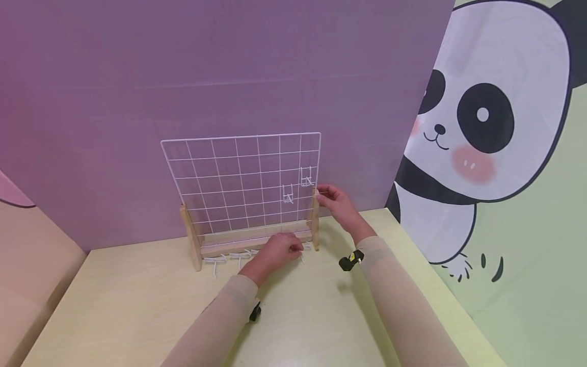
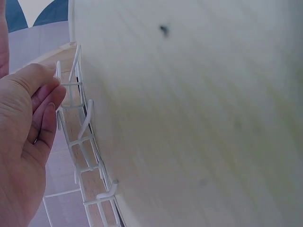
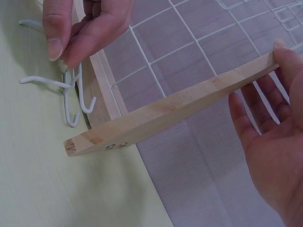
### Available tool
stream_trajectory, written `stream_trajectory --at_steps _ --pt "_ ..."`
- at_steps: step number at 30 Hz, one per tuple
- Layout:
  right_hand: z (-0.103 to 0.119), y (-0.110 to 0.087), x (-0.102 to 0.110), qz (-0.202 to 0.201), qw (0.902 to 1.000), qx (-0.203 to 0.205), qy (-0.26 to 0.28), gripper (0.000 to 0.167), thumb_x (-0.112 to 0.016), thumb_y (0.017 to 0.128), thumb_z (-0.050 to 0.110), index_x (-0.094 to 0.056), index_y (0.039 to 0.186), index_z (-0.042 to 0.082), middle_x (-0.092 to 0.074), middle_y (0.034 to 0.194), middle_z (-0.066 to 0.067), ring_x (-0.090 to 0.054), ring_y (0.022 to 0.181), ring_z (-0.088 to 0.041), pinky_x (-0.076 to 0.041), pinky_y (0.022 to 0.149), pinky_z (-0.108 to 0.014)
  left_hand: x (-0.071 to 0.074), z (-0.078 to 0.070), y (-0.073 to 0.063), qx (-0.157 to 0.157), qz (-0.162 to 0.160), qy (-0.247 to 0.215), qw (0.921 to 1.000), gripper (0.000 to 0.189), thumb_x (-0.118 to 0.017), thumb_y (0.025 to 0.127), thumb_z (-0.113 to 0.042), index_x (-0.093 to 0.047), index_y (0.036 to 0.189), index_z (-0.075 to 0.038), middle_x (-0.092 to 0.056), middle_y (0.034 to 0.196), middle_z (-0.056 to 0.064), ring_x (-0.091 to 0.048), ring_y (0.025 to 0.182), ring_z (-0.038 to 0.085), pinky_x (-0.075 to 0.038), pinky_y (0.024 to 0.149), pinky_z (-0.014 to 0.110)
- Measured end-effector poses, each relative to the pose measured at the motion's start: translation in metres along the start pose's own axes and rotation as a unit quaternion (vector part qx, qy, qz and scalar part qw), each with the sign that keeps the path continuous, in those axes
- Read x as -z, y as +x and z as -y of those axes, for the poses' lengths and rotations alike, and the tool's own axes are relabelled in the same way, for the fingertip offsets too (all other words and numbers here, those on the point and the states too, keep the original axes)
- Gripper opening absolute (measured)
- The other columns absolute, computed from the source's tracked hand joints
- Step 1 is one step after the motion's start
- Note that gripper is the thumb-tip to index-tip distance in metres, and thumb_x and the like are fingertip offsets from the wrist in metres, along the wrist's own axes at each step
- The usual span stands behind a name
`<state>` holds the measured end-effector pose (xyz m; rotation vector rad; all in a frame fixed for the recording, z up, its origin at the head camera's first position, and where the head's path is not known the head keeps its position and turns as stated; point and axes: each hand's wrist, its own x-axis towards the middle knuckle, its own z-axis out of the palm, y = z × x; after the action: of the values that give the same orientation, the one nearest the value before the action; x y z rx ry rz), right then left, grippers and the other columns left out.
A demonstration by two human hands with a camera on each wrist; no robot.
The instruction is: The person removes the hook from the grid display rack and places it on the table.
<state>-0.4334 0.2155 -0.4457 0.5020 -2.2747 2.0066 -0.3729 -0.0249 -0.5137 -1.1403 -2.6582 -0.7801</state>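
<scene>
A white wire grid panel (image 1: 243, 136) stands in a wooden stand with a post at each side. My left hand (image 1: 277, 250) is low at the stand's right front, its thumb and finger pinching the top of a white wire hook (image 3: 71, 86). That hook has a prong pointing outward and curled lower ends. My right hand (image 1: 339, 204) grips the upper end of the right wooden post (image 3: 165, 105), thumb on its edge and fingers behind. Two white hooks hang on the grid's right side, one higher (image 1: 306, 181) and one lower (image 1: 288, 198).
More white hooks (image 1: 215, 260) lie in a row along the stand's front foot. The stand is on a pale wooden table (image 1: 137, 306) against a purple wall (image 1: 229, 61). A panda picture (image 1: 481, 102) covers the wall at the right.
</scene>
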Motion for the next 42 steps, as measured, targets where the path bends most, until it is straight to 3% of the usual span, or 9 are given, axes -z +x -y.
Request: stream_trajectory --at_steps 6,15,19,23,26,33,42 --pt "0.001 -0.001 -0.001 -0.002 1.0 -0.003 0.0 0.036 -0.067 0.111 0.011 -0.065 0.144 -0.003 -0.071 0.135 -0.023 -0.068 0.12 -0.021 -0.054 0.114 -0.048 0.005 -0.004 0.0 0.023 -0.01 -0.021 0.9995 0.006 -0.084 0.097 -0.003 -0.083 0.103 -0.005 -0.075 0.098 0.002 -0.073 0.092 0.02 -0.063 0.086 0.032" --pt "0.001 -0.001 -0.001 -0.001 1.0 -0.008 0.003 0.035 -0.066 0.112 0.011 -0.065 0.144 -0.002 -0.069 0.139 -0.023 -0.066 0.124 -0.024 -0.052 0.116 -0.049 0.018 -0.01 0.001 0.105 -0.071 -0.079 0.9888 0.006 -0.082 0.1 -0.006 -0.082 0.105 -0.008 -0.077 0.103 0.002 -0.075 0.1 0.023 -0.064 0.095 0.044" --pt "0.001 -0.001 -0.001 -0.002 1.0 -0.008 0.005 0.035 -0.066 0.112 0.011 -0.065 0.144 -0.002 -0.068 0.14 -0.025 -0.066 0.126 -0.027 -0.052 0.117 -0.05 0.024 -0.013 0.001 0.118 -0.117 -0.078 0.9831 0.006 -0.081 0.101 -0.01 -0.081 0.107 -0.008 -0.078 0.103 0.004 -0.075 0.102 0.027 -0.063 0.096 0.049" --pt "0.001 -0.002 -0.001 -0.001 1.0 -0.007 0.006 0.035 -0.066 0.112 0.011 -0.065 0.144 -0.002 -0.066 0.143 -0.028 -0.066 0.126 -0.028 -0.052 0.117 -0.05 0.03 -0.017 0.002 0.144 -0.177 -0.086 0.9698 0.012 -0.082 0.101 -0.015 -0.078 0.11 -0.008 -0.077 0.106 0.007 -0.074 0.104 0.03 -0.062 0.096 0.05" --pt "0.0 -0.001 -0.001 0.0 1.0 -0.004 0.008 0.036 -0.066 0.112 0.01 -0.065 0.145 -0.003 -0.066 0.143 -0.029 -0.066 0.126 -0.027 -0.052 0.116 -0.05 0.035 -0.02 0.004 0.141 -0.222 -0.099 0.9597 0.016 -0.083 0.1 -0.014 -0.075 0.112 -0.005 -0.075 0.109 0.011 -0.073 0.106 0.033 -0.061 0.098 0.05" --pt "-0.002 0.0 -0.001 -0.002 1.0 -0.001 0.009 0.037 -0.067 0.111 0.011 -0.065 0.145 -0.003 -0.067 0.141 -0.027 -0.066 0.124 -0.025 -0.053 0.115 -0.049 0.045 -0.023 0.008 0.1 -0.299 -0.116 0.942 0.03 -0.085 0.096 -0.004 -0.07 0.121 0.002 -0.07 0.117 0.014 -0.068 0.113 0.035 -0.058 0.105 0.05" --pt "-0.001 -0.001 -0.001 -0.004 0.9999 -0.003 0.01 0.039 -0.066 0.112 0.011 -0.062 0.146 -0.005 -0.065 0.142 -0.03 -0.067 0.122 -0.021 -0.053 0.116 -0.047 0.053 -0.026 0.018 0.057 -0.34 -0.094 0.9338 0.025 -0.083 0.098 -0.006 -0.07 0.12 -0.002 -0.07 0.117 0.012 -0.07 0.112 0.032 -0.059 0.103 0.045"
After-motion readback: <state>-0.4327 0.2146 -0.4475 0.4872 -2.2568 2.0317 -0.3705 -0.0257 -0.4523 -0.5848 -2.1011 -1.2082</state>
